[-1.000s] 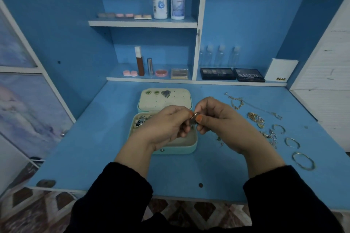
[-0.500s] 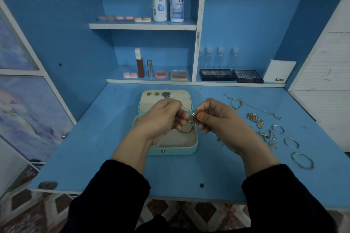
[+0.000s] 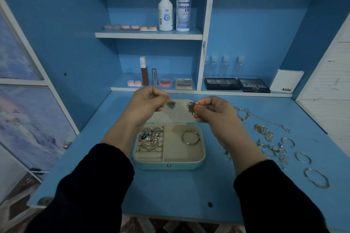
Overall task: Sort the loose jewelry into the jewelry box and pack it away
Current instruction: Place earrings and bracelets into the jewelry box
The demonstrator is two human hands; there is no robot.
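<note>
The mint jewelry box (image 3: pixel 168 165) lies open mid-table, its perforated lid (image 3: pixel 181 116) folded back. Several rings (image 3: pixel 151 138) fill its left compartment, and a silver hoop (image 3: pixel 190 136) lies in the right one. My right hand (image 3: pixel 214 113) pinches a silver feather-shaped earring (image 3: pixel 191 109) above the lid. A matching dark feather earring (image 3: pixel 171 105) sits on the lid. My left hand (image 3: pixel 145 107) hovers there with curled fingers, its fingertips at that earring. Whether it pinches anything is unclear. Loose chains (image 3: pixel 243 114), a gold cluster (image 3: pixel 263 131) and bangles (image 3: pixel 316 178) lie on the table to the right.
At the back, a low shelf holds eyeshadow palettes (image 3: pixel 253 85), small clear bottles (image 3: pixel 224 66), lipsticks and a white card (image 3: pixel 286 81). Two solution bottles (image 3: pixel 182 5) stand on the upper shelf. The blue table (image 3: pixel 170 191) ends in a front edge near my sleeves.
Both hands rose from over the box tray to above the lid and moved apart. The silver hoop that hung between them now lies in the right compartment. The rings are uncovered.
</note>
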